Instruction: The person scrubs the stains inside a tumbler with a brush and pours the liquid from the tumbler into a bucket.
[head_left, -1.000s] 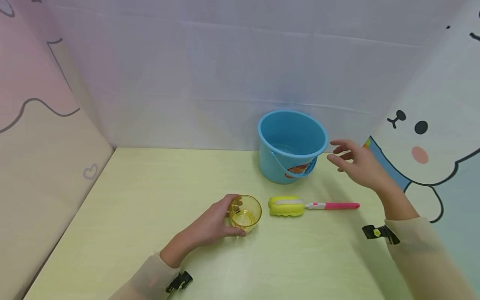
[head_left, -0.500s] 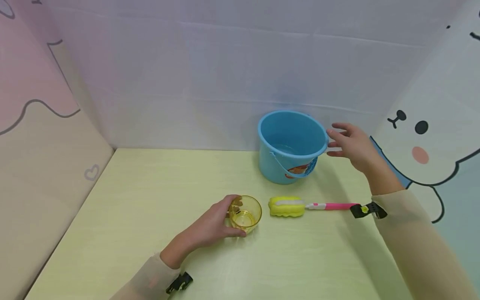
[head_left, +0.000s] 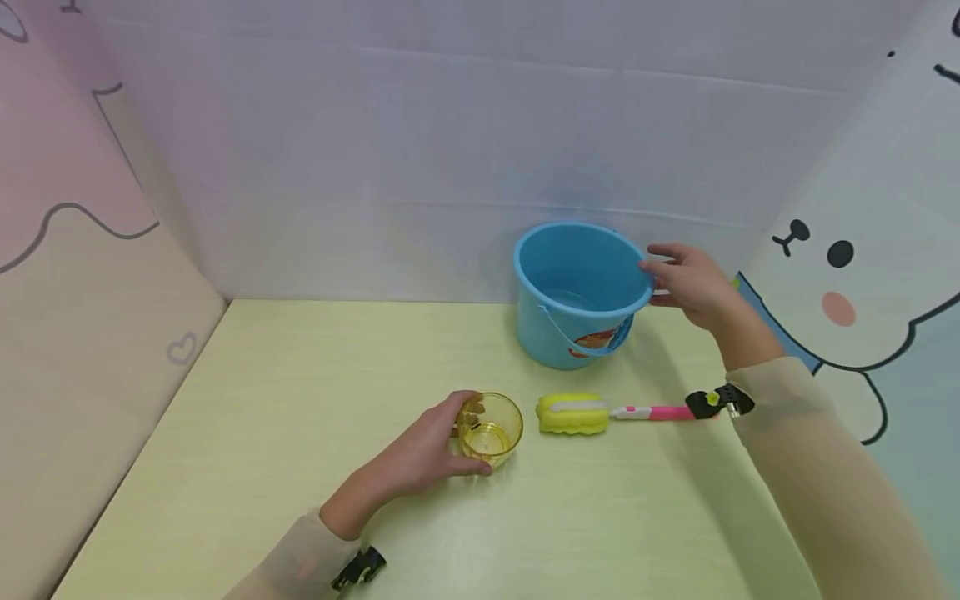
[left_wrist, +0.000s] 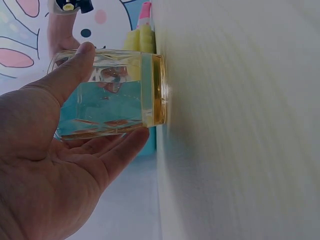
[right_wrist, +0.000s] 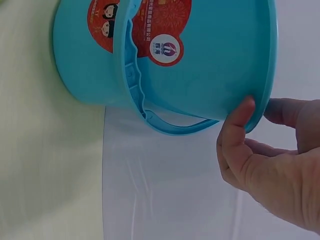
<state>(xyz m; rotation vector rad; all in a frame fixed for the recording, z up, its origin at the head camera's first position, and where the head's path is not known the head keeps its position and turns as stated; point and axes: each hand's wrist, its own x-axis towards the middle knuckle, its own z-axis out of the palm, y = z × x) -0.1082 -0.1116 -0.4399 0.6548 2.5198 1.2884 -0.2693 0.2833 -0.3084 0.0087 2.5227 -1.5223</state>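
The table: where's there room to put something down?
The table is bare between the left wall, the left hand with its yellow glass and the blue bucket, and in front of the bottle brush. On the right it's crowded: brush and bucket sit close together, and the right hand holds the bucket.

L forearm comes in at the bottom of the head view, angled fwd & to the R, w/ the wrist approx. in line; L hand is low, palm turned inward, thumb on one side & fingers on the other, all curved in a C-shaped grip. R forearm enters lower R & slants fwd/L, reaching farther out than the L arm. R hand is higher up & well apart from the L hand, fingers bent in a pinch, fingertips pointing L in the head view.
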